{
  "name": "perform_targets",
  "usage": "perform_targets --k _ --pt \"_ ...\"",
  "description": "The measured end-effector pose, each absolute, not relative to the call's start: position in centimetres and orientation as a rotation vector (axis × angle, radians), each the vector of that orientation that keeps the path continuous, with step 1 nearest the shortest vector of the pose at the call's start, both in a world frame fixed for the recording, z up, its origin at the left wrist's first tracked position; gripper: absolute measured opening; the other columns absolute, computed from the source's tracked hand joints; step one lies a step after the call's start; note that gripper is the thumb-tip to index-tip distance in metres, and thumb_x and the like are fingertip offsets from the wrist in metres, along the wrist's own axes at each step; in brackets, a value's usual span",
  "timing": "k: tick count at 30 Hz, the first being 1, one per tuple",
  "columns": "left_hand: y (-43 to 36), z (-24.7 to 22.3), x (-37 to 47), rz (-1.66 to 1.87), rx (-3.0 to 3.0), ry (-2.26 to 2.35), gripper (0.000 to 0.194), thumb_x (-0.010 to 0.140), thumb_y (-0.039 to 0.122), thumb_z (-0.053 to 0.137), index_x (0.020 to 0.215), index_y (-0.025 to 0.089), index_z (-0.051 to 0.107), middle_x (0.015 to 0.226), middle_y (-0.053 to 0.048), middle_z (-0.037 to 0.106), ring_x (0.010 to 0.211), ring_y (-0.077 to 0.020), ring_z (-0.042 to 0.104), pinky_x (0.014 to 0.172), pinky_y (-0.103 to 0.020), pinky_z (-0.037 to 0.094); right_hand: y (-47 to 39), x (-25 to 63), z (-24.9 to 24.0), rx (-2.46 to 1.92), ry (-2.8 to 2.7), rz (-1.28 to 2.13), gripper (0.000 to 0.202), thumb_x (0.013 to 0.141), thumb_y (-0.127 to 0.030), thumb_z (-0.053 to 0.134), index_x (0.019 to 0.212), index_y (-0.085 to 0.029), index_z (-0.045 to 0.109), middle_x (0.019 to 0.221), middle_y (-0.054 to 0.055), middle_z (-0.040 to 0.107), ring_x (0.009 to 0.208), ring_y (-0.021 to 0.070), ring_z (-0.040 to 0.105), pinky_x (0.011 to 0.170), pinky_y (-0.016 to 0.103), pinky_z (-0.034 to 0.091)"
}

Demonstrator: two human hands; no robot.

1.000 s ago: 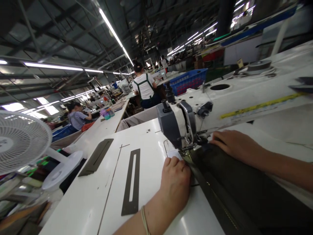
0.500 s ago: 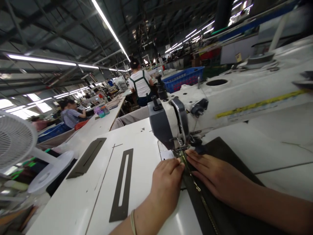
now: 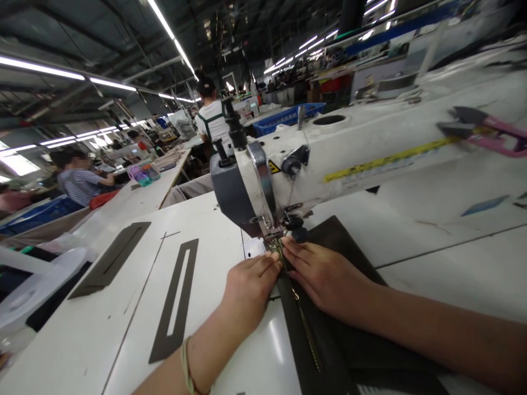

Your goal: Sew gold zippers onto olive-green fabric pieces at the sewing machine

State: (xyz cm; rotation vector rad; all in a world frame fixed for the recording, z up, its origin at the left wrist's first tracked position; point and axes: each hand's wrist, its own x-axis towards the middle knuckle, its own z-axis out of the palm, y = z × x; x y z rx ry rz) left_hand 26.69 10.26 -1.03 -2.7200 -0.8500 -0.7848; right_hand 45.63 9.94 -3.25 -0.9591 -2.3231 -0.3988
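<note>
Left hand [image 3: 251, 291]: fingers flat, pressing the zipper's [image 3: 305, 323] left edge, frame center
Right hand [image 3: 329, 280]: fingers extended, pressing dark fabric [image 3: 341, 236] right of it

We observe a large workshop beneath a dark ceiling fitted with linear light tubes [image 3: 110, 84]. Bright windows [image 3: 20, 165] occupy the far left. A long white worktable [image 3: 162, 184] extends rearward; 1 blue basket [image 3: 274, 122] is positioned beyond the sewing machine [image 3: 242, 186].

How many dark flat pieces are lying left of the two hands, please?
2 visible: the slotted strip beside the left forearm, and the wider piece farther left. More may be hidden under it.
</note>
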Motion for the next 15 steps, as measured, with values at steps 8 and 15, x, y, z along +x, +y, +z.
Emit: perform_targets --k 8,15 --pt "10.24 -1.26 26.24 -0.688 -2.751 -0.941 0.025 0.096 0.017 0.038 0.099 0.013 0.063 0.096 -0.01 0.067 0.082 -0.0195 0.067 0.071 -0.032 0.06 9.54 45.01 -3.37 -1.014 -2.325 -0.523 0.037 0.091 -0.013 0.037 0.106 0.004 0.065 0.112 0.022 0.064 0.106 0.0271 0.061 0.094 0.036 0.05" --pt "10.44 -1.04 26.36 -0.696 -2.773 -0.91 0.026 0.097 0.018 0.037 0.097 0.012 0.063 0.092 -0.009 0.066 0.079 -0.0194 0.065 0.069 -0.033 0.058 9.52 45.07 -2.94 -1.037 -2.356 -0.543 0.037 0.092 -0.016 0.037 0.108 0.002 0.065 0.114 0.02 0.064 0.108 0.0252 0.06 0.096 0.034 0.048"
